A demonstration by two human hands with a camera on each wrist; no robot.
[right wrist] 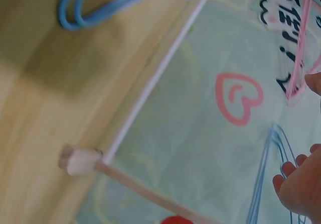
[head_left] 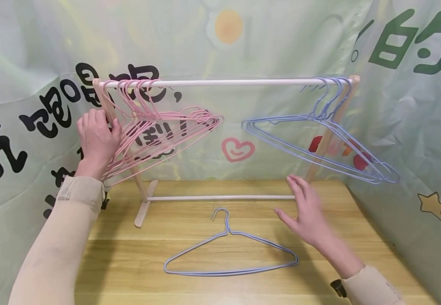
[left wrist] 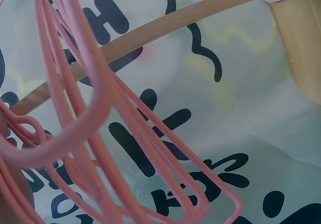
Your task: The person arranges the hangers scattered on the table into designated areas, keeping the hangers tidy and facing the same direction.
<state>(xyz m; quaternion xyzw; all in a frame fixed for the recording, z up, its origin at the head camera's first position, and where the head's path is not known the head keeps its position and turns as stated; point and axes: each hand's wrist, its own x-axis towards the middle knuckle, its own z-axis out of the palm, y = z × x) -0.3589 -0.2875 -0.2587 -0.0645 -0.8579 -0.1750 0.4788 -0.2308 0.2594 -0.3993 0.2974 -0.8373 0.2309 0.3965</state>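
Several pink wire hangers (head_left: 149, 115) hang at the left end of the rack's white top rod (head_left: 235, 83). My left hand (head_left: 97, 137) is at their near-left corners, its fingers bent away from the head camera. Pink wire (left wrist: 103, 93) passes close to it in the left wrist view; its grip is hidden. Several blue hangers (head_left: 324, 117) hang at the rod's right end. On the table lie blue hangers (head_left: 228, 273), stacked, hooks toward the rack. My right hand (head_left: 306, 212), thumb and fingers spread, hovers right of that stack and holds nothing.
Wooden posts (head_left: 352, 91) carry the rod, and a lower white bar (head_left: 220, 198) joins their feet. The rack stands at the back of the wooden table (head_left: 129, 262). Printed cloth (head_left: 289, 38) hangs behind and at both sides.
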